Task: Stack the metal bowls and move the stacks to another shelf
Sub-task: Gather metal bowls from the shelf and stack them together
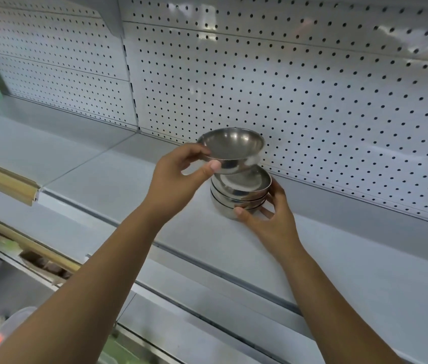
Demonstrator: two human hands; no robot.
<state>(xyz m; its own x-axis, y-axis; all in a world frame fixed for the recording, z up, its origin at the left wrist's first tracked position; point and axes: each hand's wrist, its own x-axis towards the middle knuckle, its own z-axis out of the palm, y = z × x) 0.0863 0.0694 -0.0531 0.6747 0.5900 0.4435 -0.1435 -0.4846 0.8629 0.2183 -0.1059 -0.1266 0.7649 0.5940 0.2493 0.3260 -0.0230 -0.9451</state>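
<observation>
The left hand (178, 177) pinched a single steel bowl (231, 148) at its near rim, thumb under and fingers over. It held the bowl tilted just above the stack of steel bowls (239, 195), apparently so it could drop into the top one. The right hand (268, 214) cupped the stack low down, thumb in front and fingers round the far side, likely to stop it sliding. The stack looked about three deep, though the rims blurred together. It stood on the grey shelf (102, 179), close against the pegboard back panel (312, 101).
</observation>
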